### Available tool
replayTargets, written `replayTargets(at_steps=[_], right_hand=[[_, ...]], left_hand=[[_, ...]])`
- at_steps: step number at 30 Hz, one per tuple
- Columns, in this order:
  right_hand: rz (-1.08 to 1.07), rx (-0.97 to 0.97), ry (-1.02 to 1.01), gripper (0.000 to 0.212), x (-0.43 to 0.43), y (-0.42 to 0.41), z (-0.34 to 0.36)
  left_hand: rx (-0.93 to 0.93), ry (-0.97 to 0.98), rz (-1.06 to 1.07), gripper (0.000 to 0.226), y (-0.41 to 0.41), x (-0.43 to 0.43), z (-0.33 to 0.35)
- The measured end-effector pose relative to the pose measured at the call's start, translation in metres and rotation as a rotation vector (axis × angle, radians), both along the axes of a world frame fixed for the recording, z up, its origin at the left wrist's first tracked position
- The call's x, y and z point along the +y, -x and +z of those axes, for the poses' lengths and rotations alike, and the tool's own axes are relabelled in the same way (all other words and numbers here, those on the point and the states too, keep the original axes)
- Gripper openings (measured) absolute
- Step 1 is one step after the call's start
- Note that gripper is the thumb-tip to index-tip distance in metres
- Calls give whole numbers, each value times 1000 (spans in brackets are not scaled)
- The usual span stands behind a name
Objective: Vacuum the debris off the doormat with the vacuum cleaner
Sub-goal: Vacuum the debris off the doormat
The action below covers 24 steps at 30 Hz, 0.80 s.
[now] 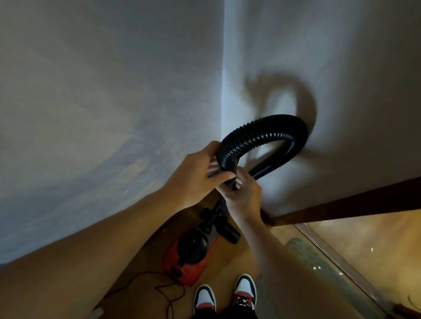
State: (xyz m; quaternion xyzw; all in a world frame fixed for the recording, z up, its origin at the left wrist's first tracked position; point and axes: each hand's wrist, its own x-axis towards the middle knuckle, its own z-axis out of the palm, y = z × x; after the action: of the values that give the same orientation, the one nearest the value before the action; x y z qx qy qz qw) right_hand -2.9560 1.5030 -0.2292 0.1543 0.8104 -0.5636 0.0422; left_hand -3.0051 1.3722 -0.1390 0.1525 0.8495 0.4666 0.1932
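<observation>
Left hand (195, 176) is curling its fingers round the end of the hose (264, 132), right hand (243, 199) is pinching it just below, vacuum cleaner (188, 256) is sitting on the floor (239, 260) beside the shoes (245, 289).

Hose (264, 132) end: hidden inside my left hand (195, 176) and right hand (241, 198).
Doormat (307, 258): near end behind my right forearm (294, 283).
Debris (316, 267): too small to identify.

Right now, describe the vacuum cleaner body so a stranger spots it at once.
Below the pale walls' corner, under the ribbed black hose gripped by the left hand and right hand, the boxy red vacuum cleaner with a black dome lies on the brown floor. It sits left of the red-and-white sneakers; nothing else is boxy and red.
</observation>
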Motion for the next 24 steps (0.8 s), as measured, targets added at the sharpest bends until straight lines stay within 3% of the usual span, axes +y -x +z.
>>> replayTargets(at_steps=[15,24], right_hand=[[8,27,126,26,15,-27,16],[-78,98,180,44,23,-72,28]], left_hand=[[70,-28,-25,42,-13,13,26],[83,-71,77,44,-57,29,42]])
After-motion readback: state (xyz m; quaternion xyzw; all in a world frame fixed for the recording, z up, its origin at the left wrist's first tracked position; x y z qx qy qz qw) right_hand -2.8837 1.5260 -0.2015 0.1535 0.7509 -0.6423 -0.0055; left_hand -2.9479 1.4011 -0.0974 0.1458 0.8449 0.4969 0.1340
